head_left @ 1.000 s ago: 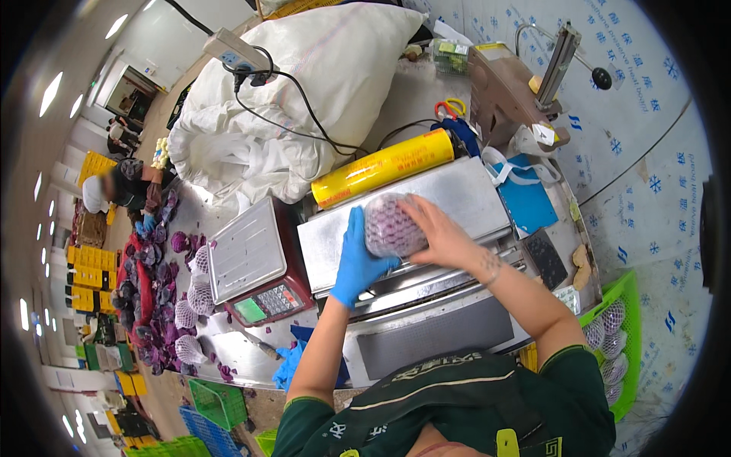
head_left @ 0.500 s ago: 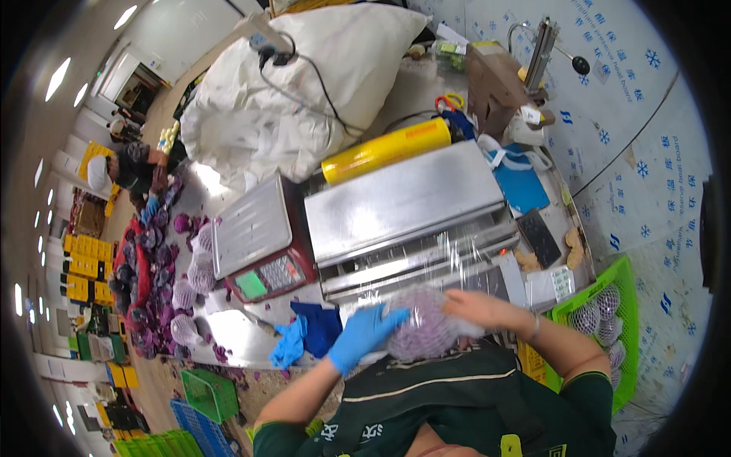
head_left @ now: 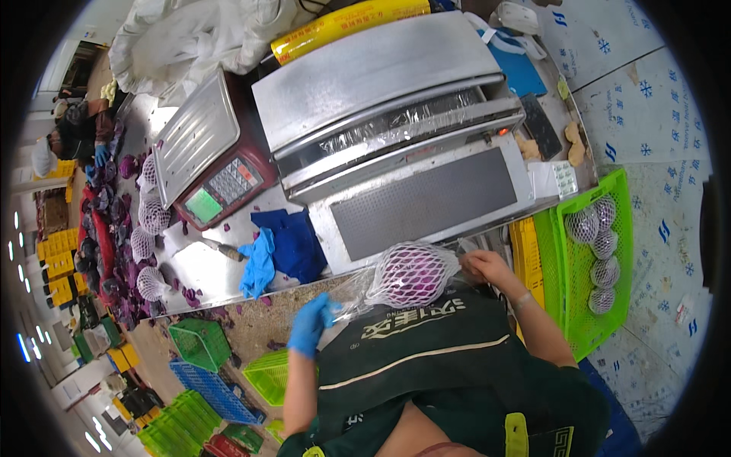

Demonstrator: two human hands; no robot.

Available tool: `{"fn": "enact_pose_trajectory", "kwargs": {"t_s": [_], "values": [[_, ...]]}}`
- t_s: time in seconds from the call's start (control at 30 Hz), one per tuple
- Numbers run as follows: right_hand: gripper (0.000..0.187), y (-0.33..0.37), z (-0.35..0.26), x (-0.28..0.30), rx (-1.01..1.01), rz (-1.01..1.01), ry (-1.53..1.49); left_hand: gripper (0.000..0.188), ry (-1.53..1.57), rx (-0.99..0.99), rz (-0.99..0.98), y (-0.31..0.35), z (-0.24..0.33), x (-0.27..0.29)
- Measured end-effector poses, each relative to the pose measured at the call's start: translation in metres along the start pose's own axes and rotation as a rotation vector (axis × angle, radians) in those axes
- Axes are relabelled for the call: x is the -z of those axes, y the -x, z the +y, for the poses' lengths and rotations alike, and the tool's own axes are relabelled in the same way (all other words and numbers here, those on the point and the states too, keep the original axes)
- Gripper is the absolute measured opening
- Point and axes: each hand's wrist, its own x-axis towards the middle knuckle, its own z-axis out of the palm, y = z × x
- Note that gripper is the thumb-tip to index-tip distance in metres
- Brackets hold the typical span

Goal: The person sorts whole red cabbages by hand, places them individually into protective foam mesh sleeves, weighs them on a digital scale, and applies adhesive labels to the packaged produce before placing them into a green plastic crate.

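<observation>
Right, the cabbage [head_left: 415, 274] is just in front of the wrapper [head_left: 373, 84], close to the apron [head_left: 426, 335]; can't tell if it touches either. White net [head_left: 378, 292] all around it, clear film [head_left: 349, 305] drawn out to its ends. Gloved left hand [head_left: 308, 320], off the wrapper's front left corner: fingers pinched on a stretched film end. Bare right hand [head_left: 487, 266], in front of the wrapper's right part: fingers curled in, apparently on the other film end; exact pinch hidden.

Handling, as a judgement: cabbage likely dense, fairly heavy for its size, firm; outer leaves could bruise. Net should be soft, cushions and adds grip. Film probably slick, clingy, tears if overpulled. Best hold: one palm cupped under the net, other hand on top. Film by its gathered ends only, not as sole lifting point.

Containers: green crate [head_left: 560, 282], right of the wrapper, has netted balls [head_left: 582, 226], five showing, purple tint. Yellow crate [head_left: 527, 255] beside the wrapper's front right, contents unclear. Floor [head_left: 247, 327], front left of the wrapper: green basket [head_left: 217, 346], blue crate [head_left: 209, 385], lime crate [head_left: 268, 375]; contents unreadable. Sack [head_left: 194, 46], behind left of the wrapper: white, baggy, contents unclear.
</observation>
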Motion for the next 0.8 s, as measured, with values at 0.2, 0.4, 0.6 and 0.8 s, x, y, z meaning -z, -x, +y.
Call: {"fn": "enact_pose_trajectory", "kwargs": {"t_s": [0.2,0.4,0.6,0.8], "values": [[0.031,-0.142,0.080,-0.052,0.599,-0.391,0.623,0.039,-0.604,-0.424,-0.245,-0.191,-0.135,-0.074],[0.040,-0.053,0.018,-0.054,0.515,-0.414,0.252,0.045,-0.739,-0.828,-0.409,-0.077,-0.039,-0.209],[0.052,0.095,-0.030,0.033,0.787,-0.120,-0.274,0.047,-0.245,-0.066,-1.216,0.028,-0.019,-0.362],[0.068,0.186,0.054,0.127,0.820,0.275,-0.847,0.019,-0.286,-0.424,-0.696,-0.012,-0.133,-0.501]]}}
